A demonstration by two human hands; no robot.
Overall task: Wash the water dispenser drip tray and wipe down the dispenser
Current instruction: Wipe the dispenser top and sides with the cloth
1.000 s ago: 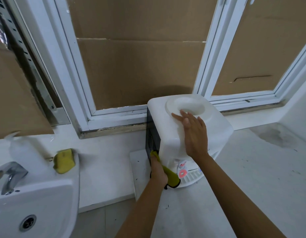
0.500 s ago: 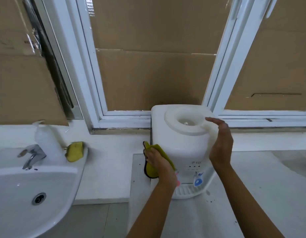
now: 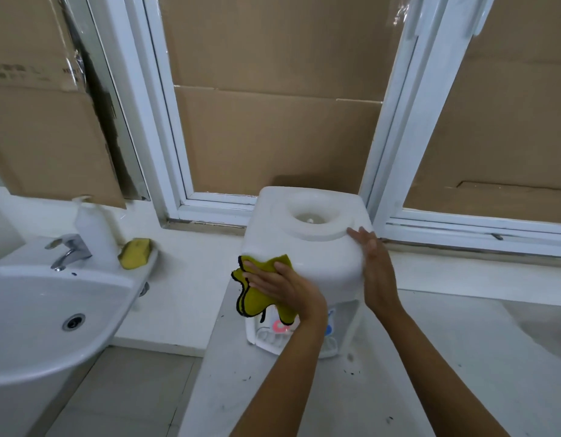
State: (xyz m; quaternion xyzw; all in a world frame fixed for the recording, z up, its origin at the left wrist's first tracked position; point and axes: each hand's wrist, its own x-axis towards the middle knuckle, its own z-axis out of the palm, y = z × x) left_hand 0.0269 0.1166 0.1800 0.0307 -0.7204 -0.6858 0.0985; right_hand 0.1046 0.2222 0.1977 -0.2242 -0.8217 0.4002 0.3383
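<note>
A white tabletop water dispenser (image 3: 317, 257) stands on a white counter in front of the window, its round bottle well on top. My left hand (image 3: 282, 287) presses a yellow cloth (image 3: 257, 294) with dark edging against the dispenser's front left side. My right hand (image 3: 375, 269) lies flat, fingers together, on the dispenser's upper right corner. The white slotted drip tray (image 3: 269, 339) sits at the dispenser's base, partly hidden by my left forearm. Red and blue tap levers show just above it.
A white basin (image 3: 42, 313) with a chrome tap (image 3: 68, 250) is at the left. A white bottle (image 3: 94, 234) and a yellow sponge (image 3: 134, 252) rest on its rim. Cardboard covers the window panes (image 3: 272, 121). The counter (image 3: 462, 357) stretches right.
My left hand has carried the cloth from the dispenser's lower left side up to its front left corner. My right hand slid from the top to the right edge. The camera view shifted.
</note>
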